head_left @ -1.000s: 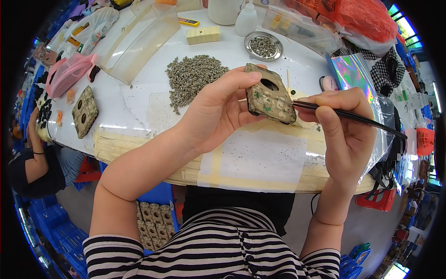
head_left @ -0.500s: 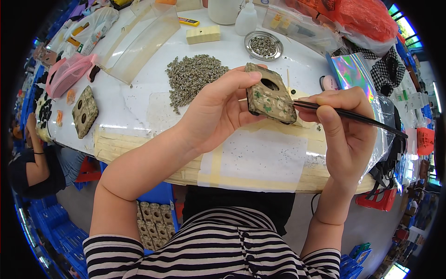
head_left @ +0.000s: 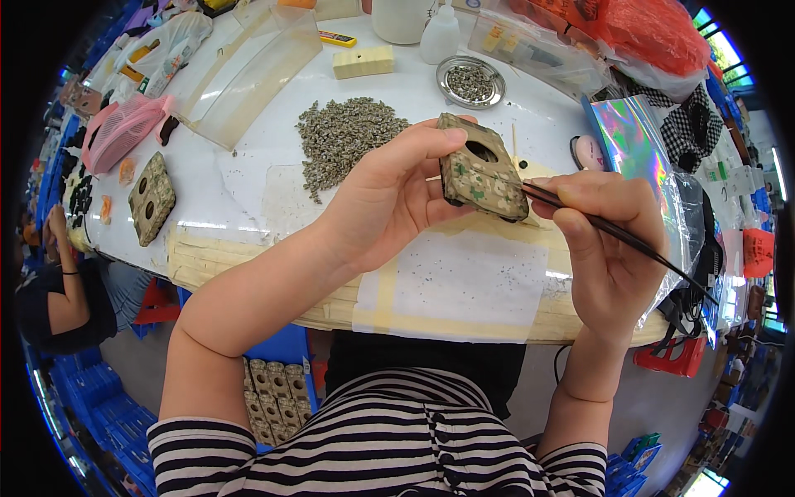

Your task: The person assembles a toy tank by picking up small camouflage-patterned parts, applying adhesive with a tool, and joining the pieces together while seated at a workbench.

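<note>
Above the table, my left hand (head_left: 393, 186) grips a camouflage-patterned housing (head_left: 489, 184) with a round hole, thumb on its top corner. My right hand (head_left: 617, 240) pinches dark tweezers (head_left: 633, 238), their tips at the housing's right edge. Whether the tips hold a small part is too fine to make out. Behind my left hand lies a heap of small metal parts (head_left: 339, 137). A round metal dish (head_left: 470, 69) with more of these parts stands farther back. A second camouflage housing (head_left: 152, 201), with two round holes, lies at the left.
White paper (head_left: 451, 286) dotted with specks is taped along the near edge. A cream block (head_left: 363, 62), a white squeeze bottle (head_left: 440, 35) and a pink mesh item (head_left: 124, 132) sit farther off. A co-worker's arm (head_left: 68, 273) shows at left; more housings (head_left: 277, 389) fill a blue crate below.
My right hand has shifted slightly down, and the tweezers' rear end has swung lower, so they slope more steeply. The left hand and its housing stay nearly still.
</note>
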Action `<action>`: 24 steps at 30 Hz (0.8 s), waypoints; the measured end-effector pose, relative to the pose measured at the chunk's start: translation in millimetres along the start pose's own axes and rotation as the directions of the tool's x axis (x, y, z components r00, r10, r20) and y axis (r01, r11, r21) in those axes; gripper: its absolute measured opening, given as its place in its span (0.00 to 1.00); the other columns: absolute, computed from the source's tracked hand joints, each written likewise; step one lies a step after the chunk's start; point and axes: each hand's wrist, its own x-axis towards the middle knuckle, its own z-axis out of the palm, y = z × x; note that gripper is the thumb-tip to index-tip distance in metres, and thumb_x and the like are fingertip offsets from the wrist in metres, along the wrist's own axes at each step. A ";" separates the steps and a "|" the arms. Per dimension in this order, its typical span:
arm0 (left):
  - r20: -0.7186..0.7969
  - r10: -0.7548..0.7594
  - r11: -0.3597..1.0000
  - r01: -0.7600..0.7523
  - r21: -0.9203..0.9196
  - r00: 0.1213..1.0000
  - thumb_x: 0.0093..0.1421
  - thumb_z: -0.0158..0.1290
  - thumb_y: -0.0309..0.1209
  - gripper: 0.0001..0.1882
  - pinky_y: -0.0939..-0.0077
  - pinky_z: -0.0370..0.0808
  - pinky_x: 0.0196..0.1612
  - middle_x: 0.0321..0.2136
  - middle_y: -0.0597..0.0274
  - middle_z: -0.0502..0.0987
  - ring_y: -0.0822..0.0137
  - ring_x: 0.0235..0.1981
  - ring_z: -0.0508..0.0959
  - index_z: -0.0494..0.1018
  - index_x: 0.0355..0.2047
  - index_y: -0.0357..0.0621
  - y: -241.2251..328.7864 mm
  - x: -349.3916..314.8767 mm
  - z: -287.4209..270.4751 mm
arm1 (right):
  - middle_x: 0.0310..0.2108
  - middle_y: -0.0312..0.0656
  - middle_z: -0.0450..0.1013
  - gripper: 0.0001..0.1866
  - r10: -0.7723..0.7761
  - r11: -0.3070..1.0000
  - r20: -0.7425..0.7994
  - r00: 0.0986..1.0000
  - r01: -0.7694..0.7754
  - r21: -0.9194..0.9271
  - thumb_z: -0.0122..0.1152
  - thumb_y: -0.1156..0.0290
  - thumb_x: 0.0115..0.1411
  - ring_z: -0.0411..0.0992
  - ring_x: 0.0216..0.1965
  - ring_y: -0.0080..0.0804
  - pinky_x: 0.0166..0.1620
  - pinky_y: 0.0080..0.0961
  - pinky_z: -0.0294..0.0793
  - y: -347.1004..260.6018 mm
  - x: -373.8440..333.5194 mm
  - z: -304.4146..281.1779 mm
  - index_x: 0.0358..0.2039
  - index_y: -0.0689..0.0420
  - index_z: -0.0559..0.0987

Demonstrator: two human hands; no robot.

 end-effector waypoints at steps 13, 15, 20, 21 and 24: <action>0.002 0.000 1.000 0.000 -0.014 1.000 0.59 0.48 0.37 0.15 0.78 0.75 0.44 0.38 0.62 0.74 0.74 0.40 0.76 0.66 0.43 0.43 0.1 0.0 1.1 | 0.29 0.48 0.76 0.11 -0.118 0.984 0.037 0.992 0.122 -0.132 0.68 0.77 0.45 0.76 0.31 0.37 0.34 0.22 0.74 0.1 -0.5 -0.1 0.29 0.63 0.75; 0.005 0.003 1.000 -0.003 -0.008 1.000 0.59 0.48 0.37 0.15 0.77 0.75 0.44 0.38 0.62 0.74 0.74 0.40 0.76 0.66 0.43 0.43 0.1 0.0 0.2 | 0.31 0.50 0.75 0.09 -0.116 0.981 0.099 0.988 0.129 -0.146 0.63 0.77 0.51 0.74 0.33 0.35 0.38 0.24 0.74 -2.1 -0.8 -2.7 0.31 0.64 0.73; 0.006 0.006 1.000 -0.006 -0.009 1.000 0.59 0.48 0.37 0.14 0.77 0.75 0.44 0.37 0.63 0.74 0.74 0.39 0.76 0.66 0.43 0.43 -0.1 0.2 0.0 | 0.32 0.52 0.74 0.08 -0.111 0.979 0.138 0.984 0.133 -0.158 0.60 0.78 0.54 0.74 0.35 0.36 0.40 0.25 0.74 -2.2 -1.1 -4.7 0.32 0.65 0.71; 0.003 0.006 1.000 -0.006 -0.011 1.000 0.59 0.48 0.36 0.14 0.77 0.75 0.43 0.37 0.63 0.74 0.74 0.39 0.76 0.66 0.43 0.43 -0.3 0.2 -0.2 | 0.32 0.53 0.74 0.08 -0.110 0.979 0.140 0.984 0.132 -0.157 0.60 0.78 0.54 0.74 0.35 0.36 0.40 0.25 0.74 -2.3 -1.2 -4.6 0.32 0.65 0.71; -0.011 0.006 1.000 -0.006 -0.011 1.000 0.59 0.49 0.36 0.14 0.77 0.75 0.43 0.37 0.63 0.74 0.74 0.39 0.76 0.66 0.43 0.43 -0.3 0.2 1.2 | 0.32 0.53 0.74 0.08 -0.112 0.979 0.151 0.982 0.136 -0.153 0.60 0.78 0.54 0.74 0.35 0.37 0.41 0.26 0.75 -1.9 -1.1 -5.1 0.32 0.65 0.71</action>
